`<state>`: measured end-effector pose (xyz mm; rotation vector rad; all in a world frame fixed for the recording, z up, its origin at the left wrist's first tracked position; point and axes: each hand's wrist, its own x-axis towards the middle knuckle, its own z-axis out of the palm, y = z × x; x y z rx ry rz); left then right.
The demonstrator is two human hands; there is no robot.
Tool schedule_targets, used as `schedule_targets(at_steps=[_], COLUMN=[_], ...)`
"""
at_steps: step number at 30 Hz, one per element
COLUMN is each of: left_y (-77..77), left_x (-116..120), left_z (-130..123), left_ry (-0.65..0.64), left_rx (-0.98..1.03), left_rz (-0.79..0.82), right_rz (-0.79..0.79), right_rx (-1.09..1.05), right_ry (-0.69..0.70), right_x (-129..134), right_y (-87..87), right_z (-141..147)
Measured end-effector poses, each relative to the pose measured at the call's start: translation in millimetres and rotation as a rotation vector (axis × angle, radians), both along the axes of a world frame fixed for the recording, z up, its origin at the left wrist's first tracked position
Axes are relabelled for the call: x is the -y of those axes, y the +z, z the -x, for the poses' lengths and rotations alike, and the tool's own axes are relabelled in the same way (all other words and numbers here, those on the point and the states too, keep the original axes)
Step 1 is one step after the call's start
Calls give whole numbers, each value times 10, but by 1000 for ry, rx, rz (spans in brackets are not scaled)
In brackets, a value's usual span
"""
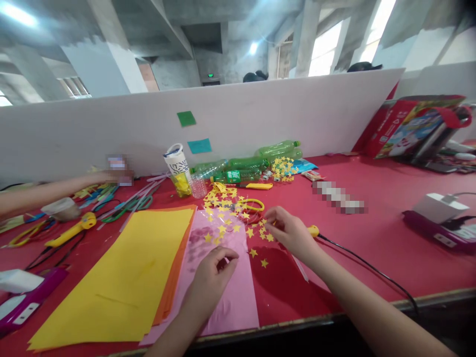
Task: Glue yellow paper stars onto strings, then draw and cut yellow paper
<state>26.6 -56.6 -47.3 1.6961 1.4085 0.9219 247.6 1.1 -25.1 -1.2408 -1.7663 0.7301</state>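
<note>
Fingers of your right hand (292,232) curl narrowly just right of the scattered yellow stars (222,229); your left hand (212,272), half-curled over the pink sheet (238,302), is slightly farther from them. Whether either pinches anything, I cannot tell.

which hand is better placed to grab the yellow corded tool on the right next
Likely the right hand: it is beside the yellow tool, while the left hand is farther off, over the pink sheet. Neither plainly holds anything.
</note>
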Motion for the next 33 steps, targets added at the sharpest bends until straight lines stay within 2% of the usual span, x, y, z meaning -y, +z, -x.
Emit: schedule_targets(at_steps=[3, 8, 10, 14, 17, 20, 23, 27, 29, 33], left_y=[2, 46, 54, 46, 55, 85, 114, 119, 115, 119], left_x=[9, -12, -21, -4, 17, 19, 11, 12, 13, 7], left_z=[-16, -11, 4, 32, 47, 69, 93, 120, 131, 135], left_ry=[1, -14, -8, 11, 16, -1, -15, -19, -22, -26], left_rx=[-22, -61, -45, -40, -40, -34, -45, -49, -64, -77], left_rz=[-4, -20, -11, -12, -11, -8, -11, -1, -1, 25], right_rz=[-34, -30, -46, 13, 151, 210, 155, -67, -82, -29], right_rx=[196, 269, 278, 195, 84, 20, 105, 309, 307, 141], right_ry=[34, 40, 2, -103, -94, -77, -119, -282, -327, -216], right_x=[4, 27, 31, 19, -11, -46, -55, -53, -75, -153], right_y=[-64, -103, -104, -83, -54, -24, 13, 42, 27, -54], right_z=[23, 36, 25, -6, -48, -109, -156, -186, -201, -221])
